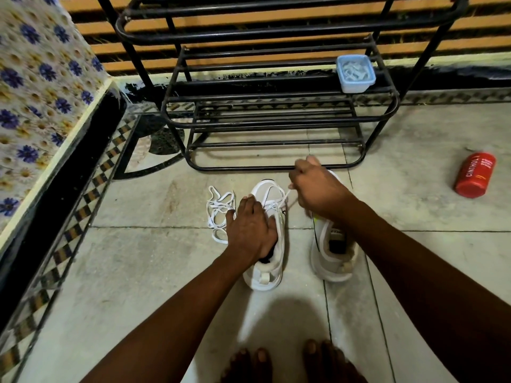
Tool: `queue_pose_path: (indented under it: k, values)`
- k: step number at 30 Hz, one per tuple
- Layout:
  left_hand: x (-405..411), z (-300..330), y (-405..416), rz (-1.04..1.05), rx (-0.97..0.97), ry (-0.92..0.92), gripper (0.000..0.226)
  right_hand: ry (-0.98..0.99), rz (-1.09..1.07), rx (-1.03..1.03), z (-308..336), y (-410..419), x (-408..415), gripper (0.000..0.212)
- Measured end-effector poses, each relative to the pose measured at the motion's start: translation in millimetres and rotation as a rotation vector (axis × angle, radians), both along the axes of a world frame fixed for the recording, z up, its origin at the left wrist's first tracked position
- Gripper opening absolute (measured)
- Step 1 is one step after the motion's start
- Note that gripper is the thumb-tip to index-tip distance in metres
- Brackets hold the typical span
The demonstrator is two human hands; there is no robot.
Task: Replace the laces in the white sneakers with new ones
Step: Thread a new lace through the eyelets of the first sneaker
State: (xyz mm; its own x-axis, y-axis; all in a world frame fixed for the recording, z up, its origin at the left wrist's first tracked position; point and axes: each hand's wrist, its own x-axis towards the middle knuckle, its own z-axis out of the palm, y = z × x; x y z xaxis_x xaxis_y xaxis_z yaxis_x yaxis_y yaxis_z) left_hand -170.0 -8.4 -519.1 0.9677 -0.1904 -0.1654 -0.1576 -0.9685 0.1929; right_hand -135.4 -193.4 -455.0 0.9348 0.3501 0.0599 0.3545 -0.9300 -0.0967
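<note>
Two white sneakers stand side by side on the tiled floor, toes pointing away from me. My left hand (250, 226) rests over the left sneaker (269, 269), its fingers wrapped over the shoe's opening and tongue. My right hand (313, 189) hovers above the toe of the right sneaker (331, 255) and pinches a white lace (284, 197) that runs taut from the left sneaker's eyelets. A loose white lace (218, 214) lies tangled on the floor just left of the left sneaker.
A black metal shoe rack (276, 123) stands right behind the sneakers, with a blue plastic box (355, 74) on one shelf. A red bottle (475, 175) lies on the floor at right. A floral-covered ledge (36, 92) runs along the left. My bare feet (290, 363) are at the bottom.
</note>
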Motion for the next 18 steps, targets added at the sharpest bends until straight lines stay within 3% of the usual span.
queue_pose_path:
  k: [2, 4, 5, 8, 9, 10, 11, 13, 14, 15, 16, 18]
  values:
    - [0, 0, 1, -0.006, -0.001, -0.002, 0.059, -0.118, -0.122, 0.149, -3, -5, -3, 0.011]
    - [0, 0, 1, -0.015, 0.012, 0.001, 0.059, -0.104, -0.283, 0.473, -7, -1, -10, 0.011]
    - [0, 0, 1, -0.019, 0.020, -0.002, 0.059, -0.031, -0.375, 0.765, -8, 2, -11, 0.014]
    - [0, 0, 0, -0.026, 0.034, 0.004, 0.059, 0.352, -0.587, 1.898, 1, 10, -10, 0.026]
    - [0, 0, 0, -0.026, 0.041, 0.010, 0.060, 0.452, -0.593, 2.045, 0, 8, -8, 0.029]
    - [0, 0, 0, -0.026, 0.047, 0.014, 0.060, 0.492, -0.583, 1.990, 0, 3, -6, 0.029]
    - [1, 0, 1, -0.027, 0.050, 0.016, 0.061, 0.439, -0.545, 1.725, 0, -3, -4, 0.027]
    - [2, 0, 0, -0.028, 0.059, 0.015, 0.061, 0.228, -0.289, 0.809, -2, -18, -4, 0.014]
    - [1, 0, 0, -0.027, 0.063, 0.016, 0.061, 0.176, -0.154, 0.447, -6, -22, -4, 0.014]
    - [2, 1, -1, -0.027, 0.062, 0.017, 0.062, 0.202, -0.061, 0.218, -6, -22, -5, 0.021]
    - [2, 0, -1, -0.027, 0.062, 0.021, 0.062, 0.263, -0.014, 0.082, -6, -21, -7, 0.023]
    - [2, -1, -2, -0.030, 0.070, 0.023, 0.063, 0.332, -0.010, 0.002, 5, -12, -8, 0.009]
